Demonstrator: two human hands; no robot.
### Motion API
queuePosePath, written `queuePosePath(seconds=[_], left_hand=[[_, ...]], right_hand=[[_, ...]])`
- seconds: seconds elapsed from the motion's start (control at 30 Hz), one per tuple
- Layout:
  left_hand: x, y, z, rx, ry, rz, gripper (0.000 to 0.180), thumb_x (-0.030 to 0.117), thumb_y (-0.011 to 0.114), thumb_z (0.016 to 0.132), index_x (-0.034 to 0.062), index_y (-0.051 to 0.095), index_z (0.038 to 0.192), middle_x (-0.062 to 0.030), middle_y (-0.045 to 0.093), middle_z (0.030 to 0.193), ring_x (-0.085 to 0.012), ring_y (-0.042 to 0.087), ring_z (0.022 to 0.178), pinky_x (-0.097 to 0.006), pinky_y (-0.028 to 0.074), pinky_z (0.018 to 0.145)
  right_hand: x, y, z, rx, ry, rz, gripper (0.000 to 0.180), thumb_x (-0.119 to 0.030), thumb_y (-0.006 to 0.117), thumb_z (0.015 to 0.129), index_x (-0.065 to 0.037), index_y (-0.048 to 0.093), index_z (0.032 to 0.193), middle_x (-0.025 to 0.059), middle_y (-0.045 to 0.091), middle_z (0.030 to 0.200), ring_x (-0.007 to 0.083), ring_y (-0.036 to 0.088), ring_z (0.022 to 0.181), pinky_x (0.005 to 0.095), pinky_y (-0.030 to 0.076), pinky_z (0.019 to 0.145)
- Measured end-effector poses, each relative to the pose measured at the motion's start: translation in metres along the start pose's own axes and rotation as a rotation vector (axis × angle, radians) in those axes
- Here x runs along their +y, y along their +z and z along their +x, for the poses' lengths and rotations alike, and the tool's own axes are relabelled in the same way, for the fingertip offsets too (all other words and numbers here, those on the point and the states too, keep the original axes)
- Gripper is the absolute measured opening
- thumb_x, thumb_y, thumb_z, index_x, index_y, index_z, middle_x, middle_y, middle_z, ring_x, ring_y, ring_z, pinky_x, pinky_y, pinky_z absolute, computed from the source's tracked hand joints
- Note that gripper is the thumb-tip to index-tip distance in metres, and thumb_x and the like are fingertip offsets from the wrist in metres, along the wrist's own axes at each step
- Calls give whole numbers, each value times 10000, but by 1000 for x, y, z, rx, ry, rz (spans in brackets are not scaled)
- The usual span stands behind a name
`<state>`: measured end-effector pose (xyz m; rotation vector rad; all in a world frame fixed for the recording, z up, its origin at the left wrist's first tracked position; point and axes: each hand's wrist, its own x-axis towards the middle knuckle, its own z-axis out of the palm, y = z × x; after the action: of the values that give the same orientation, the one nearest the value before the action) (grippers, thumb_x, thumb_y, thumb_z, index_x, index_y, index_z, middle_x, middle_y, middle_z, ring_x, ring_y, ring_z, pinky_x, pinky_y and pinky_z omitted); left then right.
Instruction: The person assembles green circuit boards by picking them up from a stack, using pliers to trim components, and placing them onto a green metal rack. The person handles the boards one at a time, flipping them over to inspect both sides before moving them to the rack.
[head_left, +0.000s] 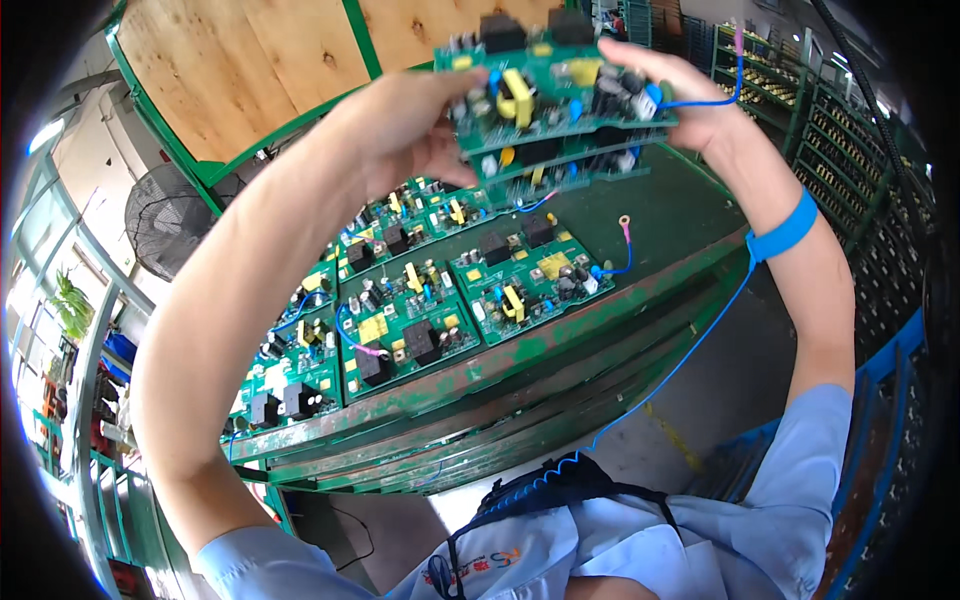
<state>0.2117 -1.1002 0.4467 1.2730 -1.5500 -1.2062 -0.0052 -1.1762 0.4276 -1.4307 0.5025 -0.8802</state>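
Note:
Up in front of me, above the far part of a green worktop (670, 220), a stack of green circuit boards (560, 85) is held between both hands. My left hand (425, 130) is closed on the stack's left edge. At the opposite edge my right hand (685, 95) grips it, fingers partly hidden behind the boards. A blue wire with a pink-sleeved end sticks out from the stack's right side. Below, several more circuit boards (535, 285) lie flat in rows on the worktop, bearing black blocks, yellow coils and blue wires with ring terminals.
A blue wrist strap (785, 230) with a coiled cord circles my right forearm. Beyond the worktop rises a wooden panel (240, 75) in a green frame. A black fan (175, 220) stands at the left, and loaded racks (850, 150) fill the right.

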Motion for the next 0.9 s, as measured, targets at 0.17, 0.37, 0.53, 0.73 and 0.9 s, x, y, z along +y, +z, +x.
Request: queuePosePath(seconds=[0.17, 0.37, 0.53, 0.73, 0.9], left_hand=[[23, 21, 69, 109, 149, 16, 324, 267, 478, 814, -11, 472, 981, -110, 518, 884, -223, 540, 768, -356, 466, 657], [-13, 28, 193, 155, -98, -102, 314, 291, 465, 812, 45, 468, 1006, -135, 491, 951, -286, 533, 785, -451, 457, 659], [-88, -10, 261, 153, -349, -170, 296, 326, 411, 820, 83, 508, 957, -146, 569, 797, -305, 575, 645, -468, 481, 560], [-129, -20, 302, 239, -444, -196, 279, 250, 444, 801, 25, 507, 952, -176, 540, 848, -338, 565, 688, -495, 480, 569], [-111, -12, 291, 307, -502, 110, 285, 277, 483, 781, 37, 531, 927, -101, 568, 818, -225, 575, 647, -416, 507, 560]], right_hand=[[-31, -69, 46, 90, -155, -186, 314, -254, 541, 767, -10, 544, 963, 83, 593, 914, 138, 590, 781, 274, 493, 686], [16, -165, 128, -20, 20, 54, 280, -221, 444, 803, 4, 498, 961, 113, 583, 879, 196, 585, 771, 359, 482, 696], [110, -197, 227, 107, 204, -106, 284, -224, 502, 779, 2, 476, 950, 155, 560, 845, 223, 569, 707, 383, 476, 614], [153, -203, 252, 136, 268, -201, 229, -217, 491, 769, -24, 520, 890, 90, 559, 776, 156, 541, 634, 315, 449, 546], [130, -216, 252, 203, -8, -1056, 237, -244, 501, 768, -17, 553, 809, 71, 559, 688, 124, 503, 600, 268, 403, 534]])
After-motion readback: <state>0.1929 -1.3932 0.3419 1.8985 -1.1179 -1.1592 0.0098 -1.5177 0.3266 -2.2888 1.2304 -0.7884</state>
